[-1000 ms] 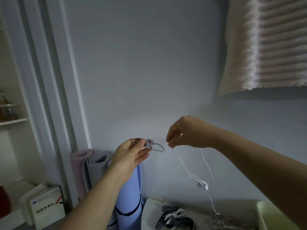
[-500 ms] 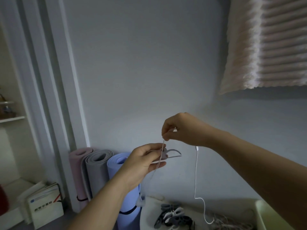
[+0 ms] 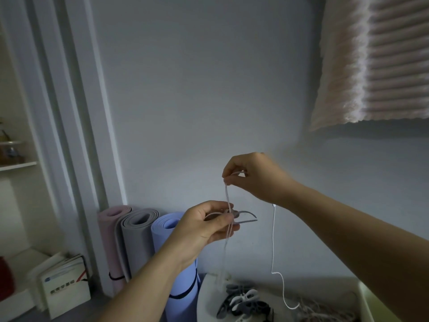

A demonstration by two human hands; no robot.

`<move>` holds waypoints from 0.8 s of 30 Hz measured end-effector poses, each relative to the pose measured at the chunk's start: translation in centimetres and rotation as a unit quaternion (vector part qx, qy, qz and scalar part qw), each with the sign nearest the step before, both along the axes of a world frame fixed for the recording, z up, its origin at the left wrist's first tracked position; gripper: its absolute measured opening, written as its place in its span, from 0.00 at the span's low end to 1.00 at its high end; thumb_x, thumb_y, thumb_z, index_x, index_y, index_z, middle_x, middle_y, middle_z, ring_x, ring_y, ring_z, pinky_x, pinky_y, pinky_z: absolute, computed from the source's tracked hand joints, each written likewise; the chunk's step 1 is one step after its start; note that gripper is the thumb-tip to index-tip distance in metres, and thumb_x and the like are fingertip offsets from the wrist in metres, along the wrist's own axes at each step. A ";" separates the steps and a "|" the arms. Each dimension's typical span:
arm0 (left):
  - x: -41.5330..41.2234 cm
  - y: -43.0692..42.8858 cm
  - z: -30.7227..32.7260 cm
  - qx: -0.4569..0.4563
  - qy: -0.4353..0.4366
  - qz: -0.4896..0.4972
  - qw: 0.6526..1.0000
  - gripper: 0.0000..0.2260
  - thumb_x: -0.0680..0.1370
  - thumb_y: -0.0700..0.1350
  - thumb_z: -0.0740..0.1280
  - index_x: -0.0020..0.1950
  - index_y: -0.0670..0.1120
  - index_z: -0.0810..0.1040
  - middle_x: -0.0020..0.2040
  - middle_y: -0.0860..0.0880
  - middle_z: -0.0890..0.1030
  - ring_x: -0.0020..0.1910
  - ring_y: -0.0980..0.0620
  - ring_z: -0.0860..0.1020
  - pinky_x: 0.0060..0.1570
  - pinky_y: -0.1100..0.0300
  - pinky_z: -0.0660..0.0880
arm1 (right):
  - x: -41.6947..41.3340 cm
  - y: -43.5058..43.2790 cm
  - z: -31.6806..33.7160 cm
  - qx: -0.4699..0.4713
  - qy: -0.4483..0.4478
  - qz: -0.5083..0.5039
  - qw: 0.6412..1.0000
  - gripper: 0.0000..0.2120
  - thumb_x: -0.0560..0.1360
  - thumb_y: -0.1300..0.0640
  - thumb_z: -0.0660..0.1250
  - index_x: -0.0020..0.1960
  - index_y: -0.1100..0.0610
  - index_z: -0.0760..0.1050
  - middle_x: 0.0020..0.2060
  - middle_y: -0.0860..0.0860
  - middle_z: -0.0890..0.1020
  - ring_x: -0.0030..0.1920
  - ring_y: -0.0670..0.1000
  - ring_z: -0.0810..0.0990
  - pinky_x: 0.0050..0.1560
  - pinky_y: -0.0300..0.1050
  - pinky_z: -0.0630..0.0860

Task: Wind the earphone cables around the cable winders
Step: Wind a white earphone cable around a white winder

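Observation:
My left hand (image 3: 206,225) pinches a grey cable winder (image 3: 245,217) whose curved wings stick out to the right of my fingers. My right hand (image 3: 253,176) is above it, fingers pinched on the white earphone cable (image 3: 273,242). Two strands run taut from those fingers down across the winder and hang on below my left hand. Another length of the same cable drops from under my right wrist and curls onto the white table (image 3: 209,298). A pile of grey, white and dark winders (image 3: 243,303) lies on that table.
Three rolled mats, pink (image 3: 111,240), grey (image 3: 137,238) and blue (image 3: 176,275), lean on the wall at lower left. A loose tangle of white cables (image 3: 325,312) sits beside a pale green tray (image 3: 369,305). Books (image 3: 65,284) stand on a low shelf at left.
My right hand has risen above my left hand and pulled the cable taut across the winder. My left hand has moved right and down. The earbud that dangled in view has dropped out of sight.

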State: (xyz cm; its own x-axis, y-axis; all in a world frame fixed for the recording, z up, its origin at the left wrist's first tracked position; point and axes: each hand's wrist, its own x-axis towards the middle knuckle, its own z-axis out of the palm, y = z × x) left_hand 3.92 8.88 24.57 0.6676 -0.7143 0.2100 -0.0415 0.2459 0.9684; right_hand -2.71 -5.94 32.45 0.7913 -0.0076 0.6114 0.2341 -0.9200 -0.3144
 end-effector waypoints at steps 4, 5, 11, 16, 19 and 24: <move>-0.1 -0.1 -0.1 0.015 -0.019 0.000 1.000 0.06 0.74 0.35 0.68 0.50 0.41 0.80 0.44 0.46 0.86 0.44 0.46 0.85 0.47 0.58 0.81 | 0.1 0.0 0.2 -0.006 -0.020 -0.008 1.000 0.02 0.74 0.59 0.70 0.46 0.56 0.81 0.39 0.44 0.82 0.35 0.30 0.74 0.38 0.22 0.65; -0.2 -0.1 -0.1 0.020 -0.026 -0.002 0.999 0.06 0.74 0.35 0.68 0.50 0.41 0.80 0.44 0.46 0.86 0.44 0.47 0.85 0.47 0.58 0.81 | 0.1 0.0 0.3 -0.005 -0.027 -0.009 1.000 0.02 0.74 0.59 0.70 0.46 0.56 0.81 0.38 0.44 0.81 0.35 0.29 0.73 0.38 0.22 0.65; -0.5 0.1 -0.2 0.029 -0.041 -0.011 0.999 0.06 0.75 0.33 0.68 0.50 0.41 0.79 0.43 0.46 0.85 0.42 0.49 0.84 0.43 0.62 0.80 | 0.5 -0.1 0.8 0.030 -0.083 -0.019 0.996 0.03 0.74 0.62 0.70 0.46 0.58 0.81 0.39 0.45 0.81 0.37 0.31 0.74 0.40 0.20 0.65; -0.9 0.1 -0.4 0.042 -0.054 -0.013 0.998 0.06 0.75 0.32 0.68 0.48 0.41 0.79 0.41 0.47 0.84 0.40 0.49 0.84 0.44 0.61 0.81 | 0.9 -0.1 1.7 0.053 -0.131 -0.028 0.990 0.02 0.73 0.63 0.69 0.45 0.58 0.81 0.36 0.44 0.80 0.36 0.32 0.75 0.40 0.21 0.65; -1.1 0.1 -0.5 0.054 -0.067 -0.013 0.996 0.06 0.75 0.33 0.68 0.48 0.42 0.79 0.40 0.48 0.84 0.40 0.49 0.84 0.46 0.60 0.80 | 1.2 -0.3 2.2 0.066 -0.145 -0.035 0.987 0.02 0.73 0.62 0.69 0.45 0.57 0.80 0.36 0.45 0.80 0.38 0.35 0.76 0.41 0.21 0.66; -1.1 0.2 -0.9 0.059 -0.056 -0.020 0.996 0.05 0.75 0.33 0.68 0.48 0.41 0.80 0.42 0.47 0.84 0.41 0.50 0.83 0.44 0.62 0.79 | 2.0 -1.0 2.2 0.105 -0.169 -0.058 0.978 0.02 0.73 0.61 0.70 0.44 0.56 0.81 0.36 0.45 0.80 0.41 0.42 0.77 0.43 0.24 0.69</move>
State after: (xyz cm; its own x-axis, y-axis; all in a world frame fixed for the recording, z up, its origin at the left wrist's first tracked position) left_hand 2.77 9.08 23.68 0.6154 -0.7639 0.1945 -0.1444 0.1334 0.9805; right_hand -0.75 -6.95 34.61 0.5308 -0.2387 0.8132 0.2559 -0.8696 -0.4223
